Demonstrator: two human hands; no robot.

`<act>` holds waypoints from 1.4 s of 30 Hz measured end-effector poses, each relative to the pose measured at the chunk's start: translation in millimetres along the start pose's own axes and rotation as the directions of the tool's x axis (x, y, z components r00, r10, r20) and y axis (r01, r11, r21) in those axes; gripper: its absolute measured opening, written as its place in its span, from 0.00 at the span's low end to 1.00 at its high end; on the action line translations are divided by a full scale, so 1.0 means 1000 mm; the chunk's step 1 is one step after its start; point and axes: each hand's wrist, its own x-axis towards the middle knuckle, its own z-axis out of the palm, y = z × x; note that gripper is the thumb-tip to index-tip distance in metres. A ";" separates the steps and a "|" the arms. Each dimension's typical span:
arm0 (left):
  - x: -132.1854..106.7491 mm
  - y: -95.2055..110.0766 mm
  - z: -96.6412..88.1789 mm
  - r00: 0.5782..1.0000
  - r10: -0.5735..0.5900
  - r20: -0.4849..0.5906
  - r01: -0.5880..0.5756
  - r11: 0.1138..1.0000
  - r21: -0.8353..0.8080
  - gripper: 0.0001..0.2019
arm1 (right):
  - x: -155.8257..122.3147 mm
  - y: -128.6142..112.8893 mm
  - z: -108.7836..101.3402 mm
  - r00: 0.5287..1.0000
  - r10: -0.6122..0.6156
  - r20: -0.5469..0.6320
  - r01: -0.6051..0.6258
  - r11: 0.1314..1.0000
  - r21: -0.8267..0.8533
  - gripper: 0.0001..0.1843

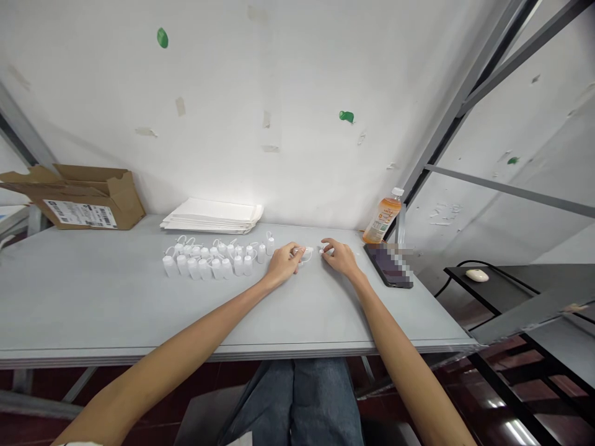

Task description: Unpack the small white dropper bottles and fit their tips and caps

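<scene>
The left hand (284, 262) is curled shut around a small white plastic bottle (303, 254); the right hand (341, 258), half-curled just beside it, has its fingertips at something tiny and white (321, 249) (no telling what). More bottles (217, 267) crowd left of the left hand. They look light and soft, easiest held by the body.

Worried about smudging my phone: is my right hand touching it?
Apart. The head view shows a strip of table between the right hand and the phone.
</scene>
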 end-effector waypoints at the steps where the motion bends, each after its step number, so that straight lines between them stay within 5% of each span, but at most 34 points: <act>1: 0.000 0.000 0.000 1.000 0.000 -0.004 0.000 1.000 0.002 0.14 | 0.000 0.000 0.000 1.000 0.002 -0.017 -0.001 1.000 0.018 0.23; 7: -0.002 0.002 -0.001 1.000 -0.002 -0.024 0.003 0.999 0.040 0.12 | -0.001 -0.014 -0.008 0.982 0.047 -0.184 0.014 0.948 0.317 0.11; 11: -0.002 0.000 0.000 1.000 0.005 -0.019 -0.004 0.999 0.048 0.12 | -0.006 -0.029 -0.009 0.999 -0.032 0.003 0.025 0.839 0.544 0.22; 17: -0.001 -0.001 0.000 1.000 0.017 -0.024 -0.018 0.999 -0.049 0.10 | -0.009 -0.037 -0.005 0.959 -0.075 0.274 -0.121 0.763 0.635 0.25; 22: 0.000 -0.002 0.001 0.999 0.023 -0.024 -0.025 0.996 -0.081 0.09 | -0.008 -0.035 -0.006 0.942 -0.026 0.334 -0.220 0.705 0.675 0.23; 29: -0.001 0.000 0.001 0.998 0.069 -0.008 -0.070 0.992 -0.104 0.09 | -0.005 -0.032 -0.004 0.950 -0.020 0.311 -0.259 0.505 0.823 0.24; 36: -0.002 -0.001 0.001 0.999 0.051 -0.006 -0.051 0.997 -0.049 0.12 | -0.006 -0.035 -0.008 0.957 -0.008 0.289 -0.245 0.512 0.824 0.24; 42: -0.001 0.000 0.000 0.999 0.046 -0.003 -0.046 0.999 -0.018 0.13 | -0.005 -0.034 -0.009 0.967 0.003 0.255 -0.203 0.616 0.761 0.22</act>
